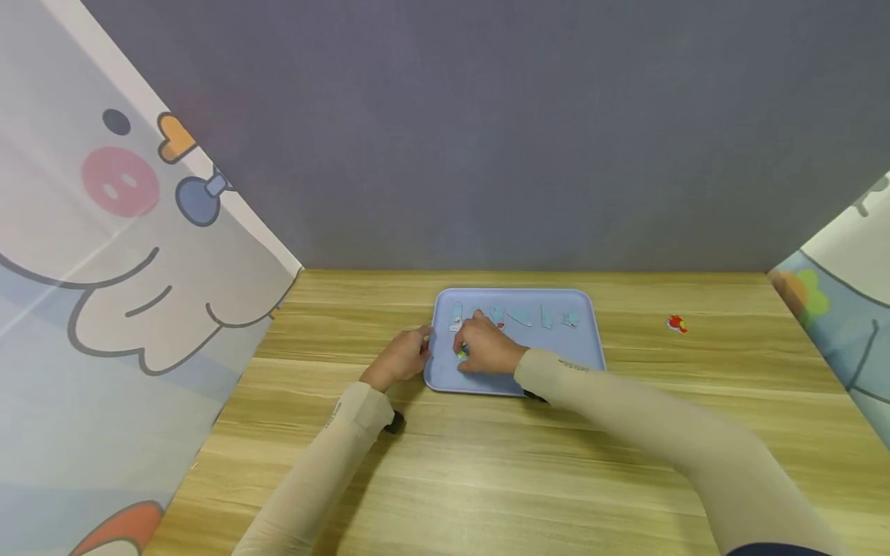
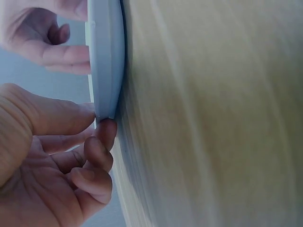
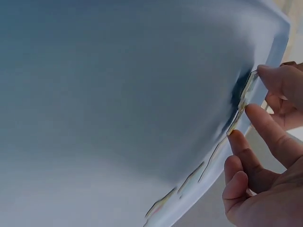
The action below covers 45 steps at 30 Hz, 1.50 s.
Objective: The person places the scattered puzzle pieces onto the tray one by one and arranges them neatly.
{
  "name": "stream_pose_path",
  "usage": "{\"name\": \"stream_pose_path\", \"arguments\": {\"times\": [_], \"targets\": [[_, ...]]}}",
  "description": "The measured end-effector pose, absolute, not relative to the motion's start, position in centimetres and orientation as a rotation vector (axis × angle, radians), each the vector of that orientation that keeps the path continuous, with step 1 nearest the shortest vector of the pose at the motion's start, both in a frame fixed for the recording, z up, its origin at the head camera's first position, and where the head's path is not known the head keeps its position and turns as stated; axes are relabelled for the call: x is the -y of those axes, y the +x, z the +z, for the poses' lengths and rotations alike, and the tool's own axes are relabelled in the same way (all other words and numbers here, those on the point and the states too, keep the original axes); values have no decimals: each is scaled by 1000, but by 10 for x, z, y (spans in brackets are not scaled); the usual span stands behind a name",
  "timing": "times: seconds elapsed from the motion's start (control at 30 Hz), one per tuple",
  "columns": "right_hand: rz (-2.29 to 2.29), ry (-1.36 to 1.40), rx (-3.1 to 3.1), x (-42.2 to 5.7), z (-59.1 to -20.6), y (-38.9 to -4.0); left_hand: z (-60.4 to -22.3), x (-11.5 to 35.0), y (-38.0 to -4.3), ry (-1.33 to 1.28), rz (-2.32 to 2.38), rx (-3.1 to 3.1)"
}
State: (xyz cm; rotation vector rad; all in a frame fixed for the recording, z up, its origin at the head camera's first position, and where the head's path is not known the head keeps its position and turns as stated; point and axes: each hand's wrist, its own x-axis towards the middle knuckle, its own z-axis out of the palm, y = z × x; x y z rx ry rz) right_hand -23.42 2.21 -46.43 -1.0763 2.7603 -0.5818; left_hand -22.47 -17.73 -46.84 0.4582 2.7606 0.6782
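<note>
My left hand (image 1: 403,355) pinches the left rim of a light-blue tray (image 1: 556,347). In the left wrist view its thumb lies on top of the rim (image 2: 107,61), with fingertips below. Over the tray's left part, my right hand (image 1: 490,347) holds a small flat puzzle piece (image 1: 462,354) by its edges, between thumb and fingertips. The right wrist view shows this puzzle piece (image 3: 242,104) close over the tray surface. Several pale-blue, irregular puzzle pieces (image 1: 518,316) lie in a row along the tray's far side, partly hidden by the right hand.
A small red piece (image 1: 677,323) lies on the wooden table (image 1: 445,479) to the right of the tray. A grey panel (image 1: 487,139) stands behind the table. Cartoon-printed walls (image 1: 139,293) flank it on both sides.
</note>
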Motion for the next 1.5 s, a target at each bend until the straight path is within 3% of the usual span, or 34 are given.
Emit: {"name": "stream_pose_path", "arguments": {"times": [0.33, 0.6, 1.5], "targets": [[-433, -1050, -2810, -12, -463, -230, -468, 176, -226, 468, 658, -2761], [-573, -1124, -2759, -21, -456, -223, -468, 181, -224, 460, 665, -2762], [-895, -853, -2930, -151, -436, -219, -467, 174, -221, 431, 630, -2770]]}}
